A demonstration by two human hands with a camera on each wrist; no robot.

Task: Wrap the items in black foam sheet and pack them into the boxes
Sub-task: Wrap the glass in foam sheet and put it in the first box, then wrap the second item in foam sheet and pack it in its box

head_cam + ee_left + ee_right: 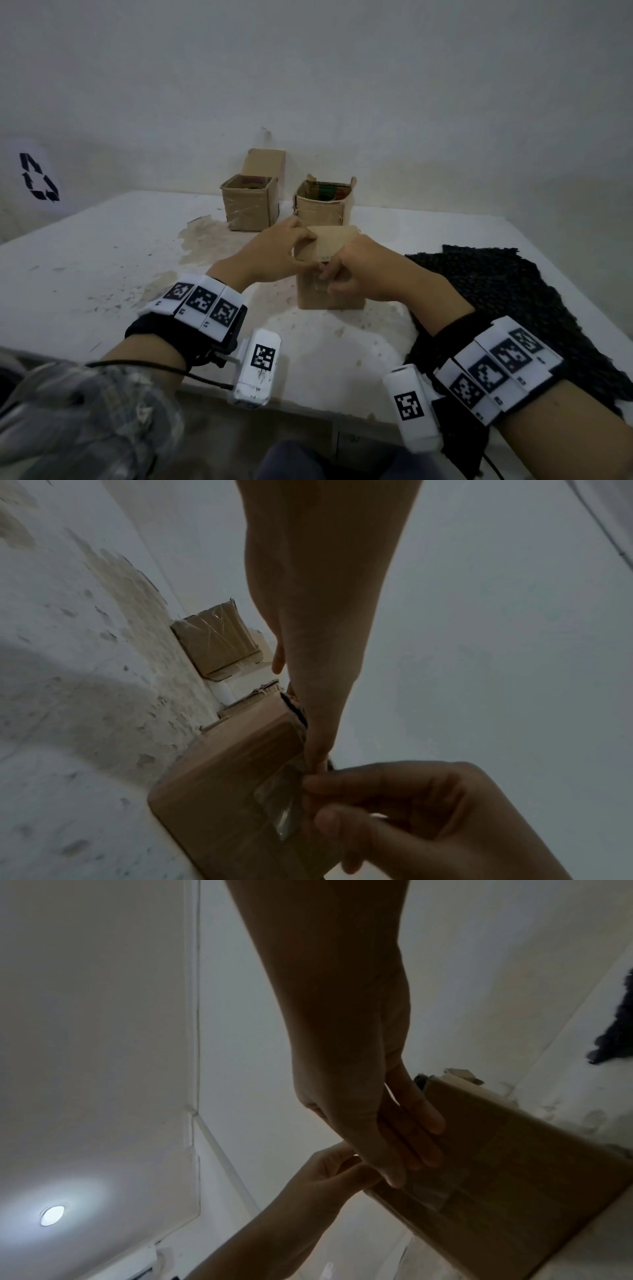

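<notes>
A small cardboard box [329,298] stands mid-table with its lid flap folded down. My left hand [301,248] grips the box top, fingers on the lid and thumb along its front edge. My right hand [334,277] is at the box front. In the right wrist view its fingers [428,1123] lie flat on the cardboard box [514,1164], with the thumb by a strip of clear tape [431,1196]. In the left wrist view that tape [277,804] sits on the box [222,791], and something black shows in the gap under the lid. Black foam sheet [513,291] lies to the right.
Two open cardboard boxes [250,202] [323,202] stand at the back against the wall, with coloured contents inside. The white table [102,257] is stained and has bare room on the left. Its front edge runs just below my wrists.
</notes>
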